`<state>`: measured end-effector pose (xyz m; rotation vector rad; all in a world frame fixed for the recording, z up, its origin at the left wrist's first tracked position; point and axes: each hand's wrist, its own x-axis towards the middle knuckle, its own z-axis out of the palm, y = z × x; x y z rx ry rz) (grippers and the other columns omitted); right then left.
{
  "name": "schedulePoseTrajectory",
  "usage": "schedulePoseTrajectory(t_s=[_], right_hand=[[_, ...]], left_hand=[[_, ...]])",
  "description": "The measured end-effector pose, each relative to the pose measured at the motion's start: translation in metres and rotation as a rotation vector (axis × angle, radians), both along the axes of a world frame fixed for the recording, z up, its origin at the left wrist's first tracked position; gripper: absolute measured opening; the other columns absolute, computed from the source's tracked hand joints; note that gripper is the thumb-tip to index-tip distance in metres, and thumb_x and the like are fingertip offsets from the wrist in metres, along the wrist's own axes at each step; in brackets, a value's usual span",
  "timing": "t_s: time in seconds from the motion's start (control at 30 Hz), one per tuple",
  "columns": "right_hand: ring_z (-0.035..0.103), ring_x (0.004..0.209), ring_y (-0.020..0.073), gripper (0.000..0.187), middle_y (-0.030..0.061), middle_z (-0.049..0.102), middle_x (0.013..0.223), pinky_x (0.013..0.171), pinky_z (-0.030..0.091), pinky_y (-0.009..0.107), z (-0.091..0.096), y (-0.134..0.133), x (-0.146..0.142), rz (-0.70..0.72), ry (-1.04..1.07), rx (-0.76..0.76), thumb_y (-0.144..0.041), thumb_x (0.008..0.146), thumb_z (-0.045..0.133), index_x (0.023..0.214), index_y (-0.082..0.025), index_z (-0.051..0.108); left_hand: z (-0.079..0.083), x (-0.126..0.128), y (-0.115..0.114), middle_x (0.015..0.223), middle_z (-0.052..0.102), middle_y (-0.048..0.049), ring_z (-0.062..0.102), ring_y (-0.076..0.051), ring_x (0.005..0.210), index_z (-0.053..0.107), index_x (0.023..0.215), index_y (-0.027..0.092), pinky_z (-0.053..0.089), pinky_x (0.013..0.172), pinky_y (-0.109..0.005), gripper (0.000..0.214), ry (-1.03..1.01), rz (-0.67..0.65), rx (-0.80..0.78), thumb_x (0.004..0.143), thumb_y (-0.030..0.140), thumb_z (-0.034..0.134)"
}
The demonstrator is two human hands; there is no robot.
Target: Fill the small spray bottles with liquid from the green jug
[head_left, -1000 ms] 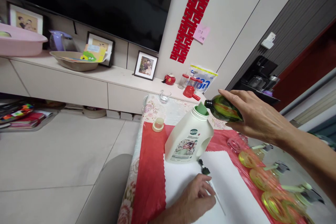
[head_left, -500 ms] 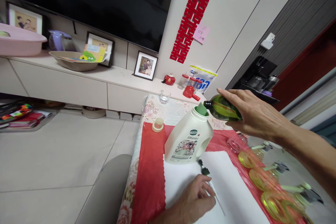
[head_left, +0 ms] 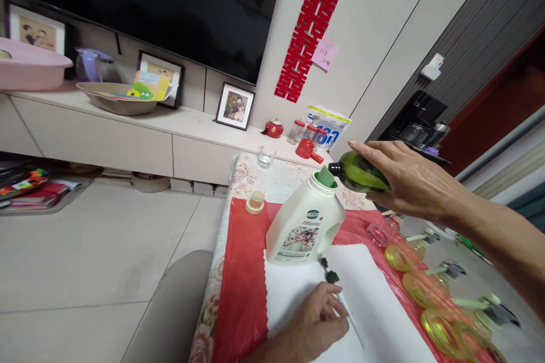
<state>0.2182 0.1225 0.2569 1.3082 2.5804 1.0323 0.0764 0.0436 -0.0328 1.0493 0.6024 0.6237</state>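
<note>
My right hand (head_left: 404, 176) is closed around a green see-through bottle (head_left: 361, 174), tipped nearly level with its black neck at the green pour spout of a white detergent bottle (head_left: 298, 227). The detergent bottle stands upright. Low on the white mat (head_left: 374, 295) rests my left hand (head_left: 321, 320), fingers loosely bent, thumb apart and nothing seen gripped. By its fingertips lies a dark pump head (head_left: 331, 277) with a thin clear tube running under or beside the fingers. A pale cap (head_left: 255, 202) sits on the red cloth (head_left: 242, 272) left of the detergent bottle.
Several yellow-green pump bottles (head_left: 426, 289) lie along the table's right side. A glass cup (head_left: 266, 156) stands at the far edge. Behind it, a low cabinet (head_left: 204, 156) carries photo frames, jars, a red scoop (head_left: 304, 149) and a pink basin (head_left: 36, 65).
The view has shifted very slightly. Both hands and the tipped green bottle keep nearly the same place, the bottle's neck still at the spout.
</note>
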Motion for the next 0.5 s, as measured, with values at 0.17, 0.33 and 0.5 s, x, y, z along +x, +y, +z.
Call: schedulePoseTrajectory(t_s=[0.17, 0.33, 0.5], right_hand=[[0.051, 0.115, 0.0302, 0.082, 0.0128, 0.047, 0.142, 0.095, 0.049, 0.042, 0.0023, 0.0032, 0.0022, 0.026, -0.031, 0.013, -0.034, 0.086, 0.058, 0.158, -0.021, 0.023], [0.051, 0.115, 0.0302, 0.082, 0.0126, 0.048, 0.141, 0.095, 0.048, 0.043, 0.0023, 0.0058, 0.0041, 0.045, -0.066, 0.037, -0.035, 0.085, 0.06, 0.158, -0.021, 0.024], [0.05, 0.117, 0.0301, 0.081, 0.0121, 0.047, 0.142, 0.096, 0.047, 0.042, 0.0025, 0.0064, 0.0038, 0.043, -0.083, 0.057, -0.035, 0.086, 0.061, 0.158, -0.022, 0.026]], left_hand=[[0.0035, -0.0013, -0.0013, 0.109, 0.066, -0.0088, 0.054, -0.015, 0.08, 0.052, 0.124, 0.013, 0.042, 0.067, -0.028, 0.058, 0.009, -0.003, -0.012, 0.067, 0.014, 0.062], [0.0033, -0.0025, -0.0018, 0.111, 0.066, -0.0081, 0.055, -0.015, 0.082, 0.053, 0.124, 0.014, 0.043, 0.069, -0.029, 0.057, 0.02, -0.007, 0.001, 0.068, 0.015, 0.062], [0.0017, -0.003, -0.0011, 0.112, 0.066, -0.0084, 0.055, -0.015, 0.082, 0.053, 0.124, 0.014, 0.043, 0.07, -0.029, 0.057, 0.009, -0.007, 0.011, 0.068, 0.016, 0.063]])
